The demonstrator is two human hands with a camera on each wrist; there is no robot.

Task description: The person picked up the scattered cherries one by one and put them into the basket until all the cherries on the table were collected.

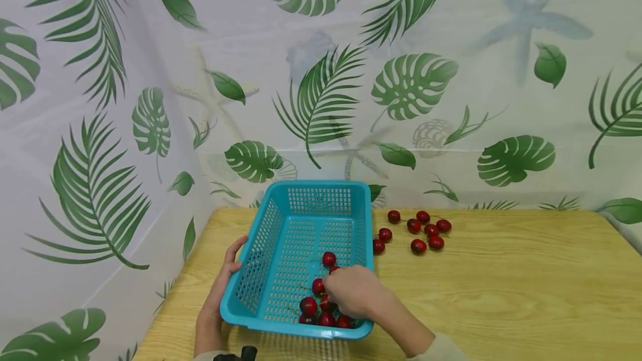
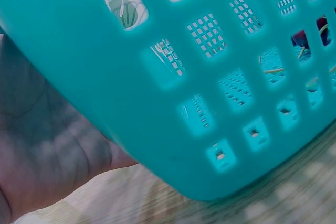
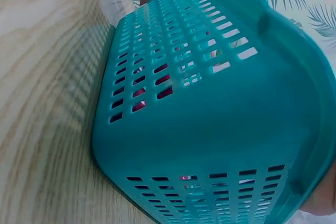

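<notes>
A blue-green plastic basket (image 1: 296,327) with slotted walls stands on the wooden table. Several dark red cherries (image 1: 308,307) lie in its near right part, some with thin stems. My right hand (image 1: 356,291) reaches over the right rim into the basket. Its fingers are curled at a cherry (image 1: 319,286), which they partly cover. My left hand (image 1: 220,286) rests against the outside of the left wall, its fingertips at the rim. In the left wrist view the left palm (image 2: 47,135) faces the basket wall (image 2: 147,145), and its fingers are mostly hidden.
More loose cherries (image 1: 431,230) lie on the table (image 1: 501,272) to the right of the basket. Two of them (image 1: 382,240) are close beside its right wall. A leaf-patterned cloth (image 1: 441,88) hangs behind and on the left.
</notes>
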